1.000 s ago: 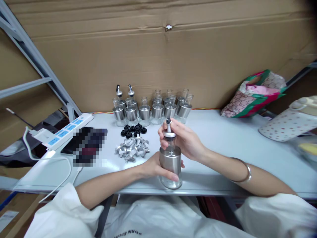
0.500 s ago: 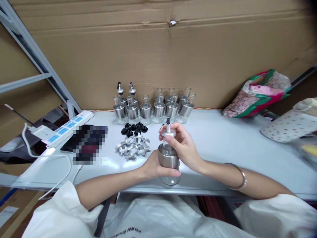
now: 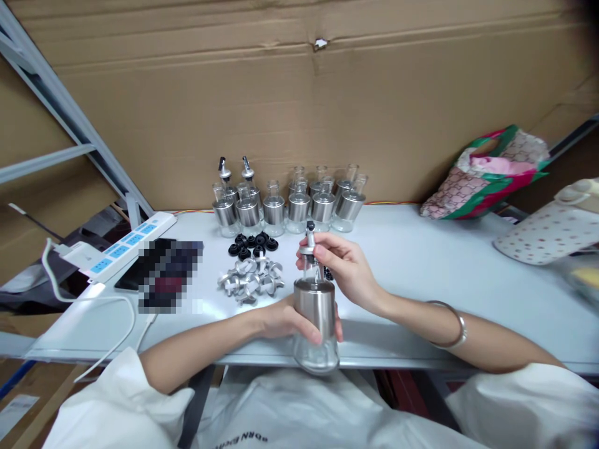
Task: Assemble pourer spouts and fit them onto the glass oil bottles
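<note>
My left hand [image 3: 292,321] is wrapped round the steel-sleeved body of a glass oil bottle [image 3: 316,312] at the table's front edge. The bottle tilts slightly, its top leaning away from me. On its neck sits a silver pour spout [image 3: 307,249] with a black tip, and the thumb and fingers of my right hand [image 3: 344,265] pinch the spout's rim. Left of the bottle lie a heap of silver spout caps [image 3: 251,279] and a cluster of black stoppers [image 3: 253,243]. Small dark pieces behind my right hand are mostly hidden.
Several glass bottles with steel sleeves [image 3: 298,206] stand in rows at the back; two carry spouts [image 3: 224,168]. On the left are a power strip [image 3: 131,243], a cable and a blurred dark device [image 3: 171,274]. A patterned bag [image 3: 486,178] and a dotted white container [image 3: 538,227] stand right.
The bottle has tipped, its base coming toward me and past the table edge. My right hand and the spout have shifted slightly left, and more of the bottle's front now shows.
</note>
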Action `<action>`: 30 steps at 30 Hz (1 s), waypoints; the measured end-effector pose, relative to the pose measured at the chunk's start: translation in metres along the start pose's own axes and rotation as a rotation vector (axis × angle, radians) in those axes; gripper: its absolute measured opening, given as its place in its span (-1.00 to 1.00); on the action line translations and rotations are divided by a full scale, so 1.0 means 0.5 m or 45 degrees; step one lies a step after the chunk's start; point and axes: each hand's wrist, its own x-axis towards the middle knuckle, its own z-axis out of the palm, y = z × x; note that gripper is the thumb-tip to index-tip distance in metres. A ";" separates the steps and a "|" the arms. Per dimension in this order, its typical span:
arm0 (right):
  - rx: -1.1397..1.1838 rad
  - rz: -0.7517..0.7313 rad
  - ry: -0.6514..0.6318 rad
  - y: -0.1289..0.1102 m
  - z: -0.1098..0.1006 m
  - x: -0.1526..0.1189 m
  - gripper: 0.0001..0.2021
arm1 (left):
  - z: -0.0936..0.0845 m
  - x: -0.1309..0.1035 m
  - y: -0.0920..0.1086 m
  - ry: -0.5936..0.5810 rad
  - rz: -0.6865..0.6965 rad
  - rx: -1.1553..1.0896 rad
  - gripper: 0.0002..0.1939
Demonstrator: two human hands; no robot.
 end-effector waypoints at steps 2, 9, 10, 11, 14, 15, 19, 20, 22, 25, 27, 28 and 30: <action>0.095 0.054 -0.041 0.001 -0.001 0.005 -0.68 | -0.011 0.002 -0.006 -0.204 -0.075 -0.144 -0.46; 0.357 0.192 -0.318 -0.007 0.003 0.008 -0.63 | -0.038 0.011 -0.014 -0.628 -0.190 -0.159 -0.44; 0.389 0.208 -0.346 -0.006 0.003 0.008 -0.62 | -0.038 0.012 -0.014 -0.635 -0.201 -0.148 -0.44; 0.424 0.230 -0.380 -0.006 0.003 0.010 -0.62 | -0.038 0.013 -0.014 -0.635 -0.220 -0.142 -0.43; 0.532 0.316 -0.482 -0.004 0.000 0.015 -0.61 | -0.034 0.014 -0.011 -0.609 -0.277 -0.123 -0.42; 0.554 0.344 -0.508 -0.005 -0.001 0.017 -0.61 | -0.032 0.013 -0.010 -0.583 -0.270 -0.112 -0.42; 0.447 0.356 -0.456 -0.010 -0.005 0.019 -0.60 | -0.027 0.009 -0.005 -0.417 -0.117 -0.123 -0.43; 0.373 0.322 -0.394 -0.011 -0.005 0.018 -0.59 | -0.027 0.009 -0.006 -0.371 -0.074 -0.145 -0.44; 0.195 0.224 -0.252 -0.014 -0.004 0.014 -0.56 | -0.028 0.008 -0.007 -0.299 -0.020 -0.175 -0.46; -0.162 0.064 -0.127 -0.021 -0.002 0.010 -0.56 | -0.027 0.009 -0.010 -0.219 -0.008 -0.152 -0.48; -0.400 0.009 -0.136 -0.025 -0.004 0.009 -0.60 | -0.024 0.009 -0.010 -0.171 -0.018 -0.126 -0.48; -0.478 -0.001 -0.159 -0.026 -0.006 0.010 -0.64 | -0.023 0.009 -0.009 -0.150 -0.021 -0.121 -0.48; -0.518 -0.025 -0.203 -0.024 -0.009 0.011 -0.69 | -0.020 0.009 -0.007 -0.124 -0.032 -0.114 -0.49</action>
